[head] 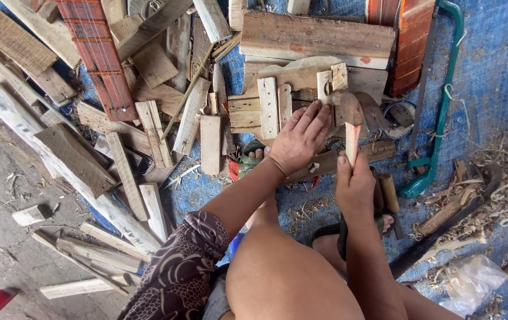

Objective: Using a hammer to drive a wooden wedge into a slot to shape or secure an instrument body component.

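My left hand (301, 139) lies flat, fingers together, on a stack of short wooden blocks (268, 106) on the ground in front of my knees. My right hand (354, 184) is closed round the pale wooden handle of a small hatchet (348, 109). Its worn metal head rests against the upright blocks just right of my left fingertips. A thick weathered plank (316, 35) lies behind the blocks. My sandalled feet show under both hands.
Scrap boards and slats (147, 124) are heaped at the left over a blue tarp (491, 65). A red ribbed plank (97, 53) lies at top left. A green saw frame (443, 106) lies to the right, with wood shavings (502, 195) and a clear plastic bag (473, 284).
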